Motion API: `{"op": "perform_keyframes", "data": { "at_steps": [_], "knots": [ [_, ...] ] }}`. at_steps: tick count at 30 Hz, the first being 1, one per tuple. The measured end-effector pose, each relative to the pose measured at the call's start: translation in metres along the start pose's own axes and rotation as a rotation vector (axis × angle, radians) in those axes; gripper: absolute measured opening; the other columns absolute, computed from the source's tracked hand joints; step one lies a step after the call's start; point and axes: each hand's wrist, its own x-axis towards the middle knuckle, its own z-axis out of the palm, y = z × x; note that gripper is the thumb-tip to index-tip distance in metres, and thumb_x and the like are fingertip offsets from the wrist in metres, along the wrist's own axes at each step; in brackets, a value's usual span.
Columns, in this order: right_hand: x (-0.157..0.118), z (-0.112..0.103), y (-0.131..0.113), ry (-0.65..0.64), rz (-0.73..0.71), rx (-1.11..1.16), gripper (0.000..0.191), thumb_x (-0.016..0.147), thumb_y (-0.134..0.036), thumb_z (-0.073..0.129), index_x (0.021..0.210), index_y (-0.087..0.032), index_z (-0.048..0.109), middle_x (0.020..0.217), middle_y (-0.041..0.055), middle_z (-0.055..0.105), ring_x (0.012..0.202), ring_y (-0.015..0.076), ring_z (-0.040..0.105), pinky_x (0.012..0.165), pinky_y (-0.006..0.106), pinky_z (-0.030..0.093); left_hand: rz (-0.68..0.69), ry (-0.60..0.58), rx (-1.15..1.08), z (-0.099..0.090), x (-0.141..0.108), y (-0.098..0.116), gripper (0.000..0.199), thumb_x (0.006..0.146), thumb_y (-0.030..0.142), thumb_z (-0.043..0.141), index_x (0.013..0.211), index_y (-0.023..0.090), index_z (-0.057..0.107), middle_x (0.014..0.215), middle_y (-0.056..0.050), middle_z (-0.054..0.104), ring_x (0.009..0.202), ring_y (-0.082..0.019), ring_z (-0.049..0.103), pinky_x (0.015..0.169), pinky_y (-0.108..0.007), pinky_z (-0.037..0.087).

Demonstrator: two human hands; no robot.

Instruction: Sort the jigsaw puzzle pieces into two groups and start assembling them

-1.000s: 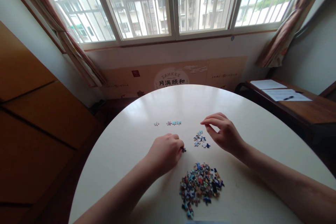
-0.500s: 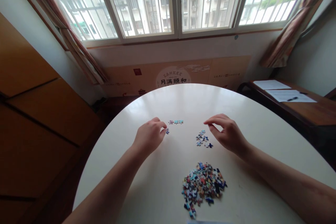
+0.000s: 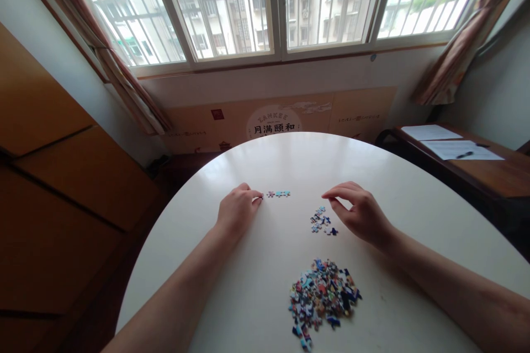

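Observation:
My left hand [image 3: 239, 205] pinches a small puzzle piece [image 3: 261, 197], mostly covered by the fingertips, just left of a short row of joined pieces [image 3: 279, 194]. The row has a pinkish piece at its left end and light blue ones to the right. My right hand [image 3: 356, 208] rests on the table with fingers apart, nothing between thumb and index finger. Beside its thumb lies a small group of blue and white pieces [image 3: 322, 220]. Nearer to me is a large heap of mixed puzzle pieces [image 3: 325, 295].
The round white table [image 3: 244, 298] stands before a barred window. At the right, a brown side table [image 3: 511, 168] holds papers [image 3: 430, 132] and a dark pen [image 3: 464, 155]. Wooden cabinet doors [image 3: 62, 220] are on the left. A printed cardboard panel [image 3: 364, 107] stands behind the table.
My left hand has moved slightly up the table with the piece, which was lower and more visible before. It is now level with the row. My right hand has hardly moved.

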Motion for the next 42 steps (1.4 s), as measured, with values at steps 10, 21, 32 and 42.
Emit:
{"op": "perform_keyframes", "data": {
  "at_steps": [10,21,32,42],
  "knots": [
    [-0.001,0.003,0.001,-0.023,-0.009,0.007,0.021,0.087,-0.014,0.057,0.091,-0.024,0.075,0.09,0.0051,0.077,0.089,0.0244,0.069,0.082,0.043,0.056,-0.014,0.032,-0.02,0.007,0.004,0.0,0.027,0.096,0.029,0.055,0.11,0.03,0.079,0.103,-0.003,0.067,0.085,-0.017,0.066,0.072,-0.027,0.049],
    [-0.001,0.003,0.003,-0.019,-0.012,0.009,0.021,0.088,-0.016,0.056,0.09,-0.025,0.075,0.089,0.0053,0.077,0.088,0.0247,0.069,0.081,0.043,0.057,-0.045,0.022,-0.028,0.006,0.002,0.004,0.027,0.096,0.03,0.055,0.109,0.031,0.079,0.102,-0.003,0.067,0.086,-0.018,0.066,0.073,-0.028,0.049],
    [-0.003,0.003,0.006,-0.03,-0.007,0.003,0.019,0.09,-0.016,0.057,0.092,-0.024,0.074,0.09,0.005,0.076,0.09,0.0247,0.068,0.083,0.043,0.056,-0.059,0.116,-0.009,0.001,-0.002,-0.003,0.026,0.096,0.029,0.058,0.114,0.029,0.077,0.103,-0.003,0.065,0.085,-0.018,0.065,0.071,-0.027,0.048],
    [-0.002,0.002,0.003,-0.015,-0.006,0.015,0.019,0.09,-0.018,0.056,0.091,-0.024,0.074,0.088,0.0051,0.076,0.088,0.025,0.068,0.08,0.044,0.056,-0.178,0.026,-0.024,0.001,0.002,-0.018,0.027,0.095,0.029,0.056,0.111,0.028,0.078,0.109,-0.005,0.066,0.094,-0.02,0.066,0.081,-0.028,0.051]
  ]
}}
